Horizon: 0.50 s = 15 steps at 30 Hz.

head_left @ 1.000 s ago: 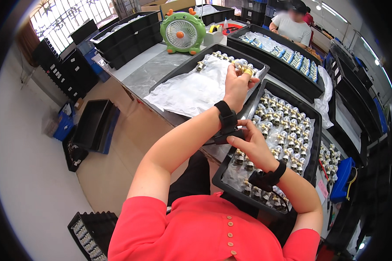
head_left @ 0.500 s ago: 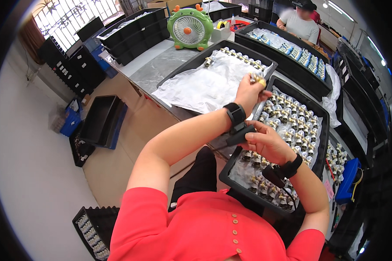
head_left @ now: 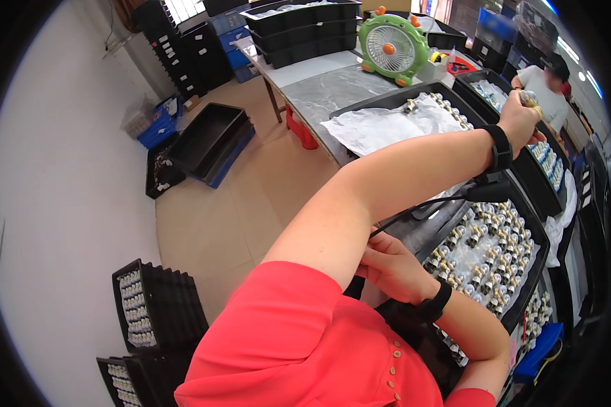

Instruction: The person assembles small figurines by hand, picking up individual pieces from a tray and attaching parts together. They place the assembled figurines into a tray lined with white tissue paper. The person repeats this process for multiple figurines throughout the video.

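My left hand [head_left: 523, 119], with a black watch on its wrist, is raised high at the upper right and pinches a small silver and gold metal part [head_left: 529, 100]. My left arm crosses above a black tray [head_left: 531, 271] filled with several rows of similar metal parts. My right hand [head_left: 390, 266], wearing a black wristband, lies at that tray's near left corner with its fingers curled. My left arm hides part of it, and I cannot tell whether it holds anything. A farther black tray [head_left: 377, 103] holds crumpled white paper [head_left: 387, 125] and a few parts.
A green desk fan [head_left: 394, 47] stands on the grey table [head_left: 319, 88]. Another person [head_left: 548, 88] sits behind more trays at the far right. Black trays [head_left: 210, 136] and a blue crate [head_left: 156, 125] lie on the floor; stacked trays of parts [head_left: 156, 312] stand at lower left.
My left hand has lifted from the far tray with a part and risen to the right. My right hand has drawn back from the near tray's parts toward my body.
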Motion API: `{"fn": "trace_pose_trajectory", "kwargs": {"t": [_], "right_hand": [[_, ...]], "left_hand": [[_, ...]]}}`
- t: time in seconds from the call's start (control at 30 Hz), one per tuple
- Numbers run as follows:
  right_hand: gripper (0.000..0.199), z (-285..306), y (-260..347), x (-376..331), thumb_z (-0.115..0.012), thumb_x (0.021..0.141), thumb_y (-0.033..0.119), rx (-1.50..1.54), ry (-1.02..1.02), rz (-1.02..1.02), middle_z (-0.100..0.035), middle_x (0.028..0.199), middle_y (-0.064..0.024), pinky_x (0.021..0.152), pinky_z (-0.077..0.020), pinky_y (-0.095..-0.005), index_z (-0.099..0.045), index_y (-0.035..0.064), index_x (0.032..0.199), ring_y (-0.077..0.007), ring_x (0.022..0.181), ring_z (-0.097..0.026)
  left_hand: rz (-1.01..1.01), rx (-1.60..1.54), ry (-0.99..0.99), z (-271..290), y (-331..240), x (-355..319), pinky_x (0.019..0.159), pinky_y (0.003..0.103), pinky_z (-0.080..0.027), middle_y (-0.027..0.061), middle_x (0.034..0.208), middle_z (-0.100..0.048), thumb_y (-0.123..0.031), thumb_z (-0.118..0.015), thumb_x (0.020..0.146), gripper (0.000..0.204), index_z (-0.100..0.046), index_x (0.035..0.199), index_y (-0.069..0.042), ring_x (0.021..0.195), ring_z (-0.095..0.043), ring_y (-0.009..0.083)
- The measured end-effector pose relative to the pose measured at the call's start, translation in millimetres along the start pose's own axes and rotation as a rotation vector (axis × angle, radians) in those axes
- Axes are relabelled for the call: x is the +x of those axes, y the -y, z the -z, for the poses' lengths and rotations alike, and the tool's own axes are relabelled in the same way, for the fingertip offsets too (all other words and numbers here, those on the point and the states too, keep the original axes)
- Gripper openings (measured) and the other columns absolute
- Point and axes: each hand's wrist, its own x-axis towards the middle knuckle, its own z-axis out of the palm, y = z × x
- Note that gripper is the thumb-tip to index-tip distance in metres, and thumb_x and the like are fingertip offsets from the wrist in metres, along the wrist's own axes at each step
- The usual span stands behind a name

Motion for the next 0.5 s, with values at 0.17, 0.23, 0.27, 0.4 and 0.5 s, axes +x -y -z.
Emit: {"fn": "trace_pose_trajectory", "kwargs": {"t": [0.17,0.23,0.27,0.4,0.5], "right_hand": [[0.014,6.3,-1.5,-13.4,-0.046,0.096,0.019,-0.220,-0.150,-0.063,-0.058,0.099,-0.0063,0.083,-0.0476,-0.0262,-0.050,0.0057,0.100,-0.0146,0.093,-0.059],[0.017,15.1,-2.5,-20.6,-0.049,0.095,0.021,-0.225,-0.180,-0.061,-0.059,0.099,-0.0058,0.081,-0.0478,-0.0259,-0.052,0.0047,0.100,-0.0139,0.092,-0.059],[0.017,17.4,-3.2,-20.1,-0.049,0.095,0.020,-0.233,-0.205,-0.058,-0.059,0.098,-0.0059,0.081,-0.0479,-0.0264,-0.052,0.0049,0.100,-0.0140,0.091,-0.060],[0.018,14.8,-4.8,-15.0,-0.051,0.094,0.019,-0.231,-0.199,-0.075,-0.060,0.097,-0.0060,0.082,-0.0480,-0.0268,-0.053,0.0041,0.103,-0.0142,0.091,-0.060],[0.024,20.6,-5.2,-19.5,-0.051,0.093,0.019,-0.168,-0.175,-0.122,-0.058,0.102,-0.0067,0.085,-0.0473,-0.0264,-0.051,0.0017,0.110,-0.0151,0.097,-0.058]], "left_hand": [[-0.096,0.082,-0.028,20.3,-14.4,-0.8,0.040,0.026,-0.047,0.0100,0.087,-0.053,-0.006,-0.054,0.082,0.030,-0.041,0.109,-0.004,0.051,-0.060,0.0194],[-0.110,0.105,-0.013,34.6,-23.7,-5.0,0.040,0.024,-0.048,0.0102,0.087,-0.054,-0.005,-0.055,0.082,0.028,-0.042,0.107,-0.003,0.052,-0.061,0.0198],[-0.105,0.152,-0.030,39.7,-29.1,-9.8,0.041,0.025,-0.048,0.0102,0.087,-0.054,-0.006,-0.055,0.083,0.027,-0.043,0.107,-0.003,0.054,-0.062,0.0199],[-0.105,0.096,-0.119,63.8,-38.4,-23.7,0.051,0.030,-0.051,0.0083,0.084,-0.052,-0.012,-0.051,0.085,0.020,-0.043,0.101,-0.004,0.061,-0.062,0.0201],[0.027,0.016,-0.033,59.8,-21.5,-37.9,0.059,0.033,-0.051,0.0076,0.089,-0.053,-0.012,-0.049,0.086,0.017,-0.042,0.101,-0.007,0.066,-0.062,0.0216]]}}
